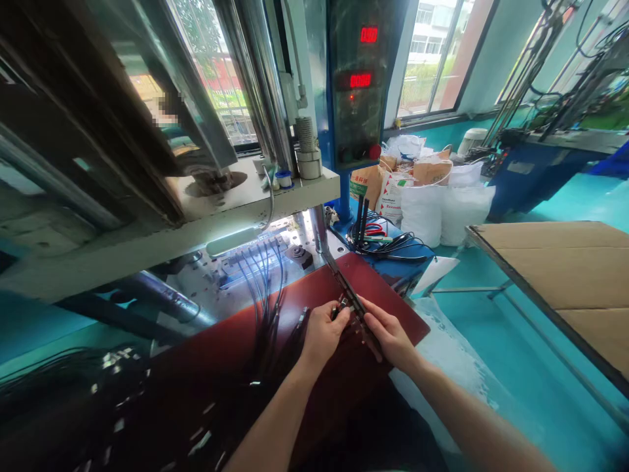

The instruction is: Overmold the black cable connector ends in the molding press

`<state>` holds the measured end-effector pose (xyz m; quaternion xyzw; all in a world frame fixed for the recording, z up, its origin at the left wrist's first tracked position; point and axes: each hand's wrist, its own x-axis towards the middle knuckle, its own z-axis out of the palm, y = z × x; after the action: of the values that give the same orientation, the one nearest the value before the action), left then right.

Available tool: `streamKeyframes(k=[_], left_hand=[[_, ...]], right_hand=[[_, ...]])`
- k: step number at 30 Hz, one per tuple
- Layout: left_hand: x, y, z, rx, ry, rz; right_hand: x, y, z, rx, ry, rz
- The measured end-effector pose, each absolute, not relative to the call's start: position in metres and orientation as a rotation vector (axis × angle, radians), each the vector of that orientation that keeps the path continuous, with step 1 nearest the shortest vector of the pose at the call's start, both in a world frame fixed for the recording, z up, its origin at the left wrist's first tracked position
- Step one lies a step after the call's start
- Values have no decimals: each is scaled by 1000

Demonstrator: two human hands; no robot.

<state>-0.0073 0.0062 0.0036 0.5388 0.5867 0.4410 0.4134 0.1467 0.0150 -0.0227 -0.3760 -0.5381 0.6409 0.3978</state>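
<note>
My left hand (324,334) and my right hand (390,337) meet over a dark red work board (388,288). Between them runs a long, narrow dark bar (351,295), probably metal, with notches along its lower end. My right hand grips its lower part. My left hand pinches a small black connector (341,307) against the bar, and my fingers hide most of it. A bundle of thin black cables (268,314) lies on the board just left of my left hand.
A metal mould plate (255,262) sits under the machine's pale bed, with steel columns above. A blurred heap of black cables with metal ends (98,387) lies at lower left. Behind stand a blue control panel with red readouts (356,85) and white sacks (422,203). A cardboard-topped table (555,275) stands right.
</note>
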Motion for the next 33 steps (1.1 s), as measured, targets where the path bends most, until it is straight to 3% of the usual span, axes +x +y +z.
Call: streamKeyframes(k=[17, 23, 33], left_hand=[[-10, 4, -1, 1387, 1475, 1115], [-15, 10, 3, 1317, 1595, 1432], [-17, 8, 8, 1401, 1553, 1254]], right_hand=[[144, 14, -26, -1000, -1537, 1528], [142, 13, -21, -974, -1321, 1596], [146, 14, -25, -924, -1333, 1629]])
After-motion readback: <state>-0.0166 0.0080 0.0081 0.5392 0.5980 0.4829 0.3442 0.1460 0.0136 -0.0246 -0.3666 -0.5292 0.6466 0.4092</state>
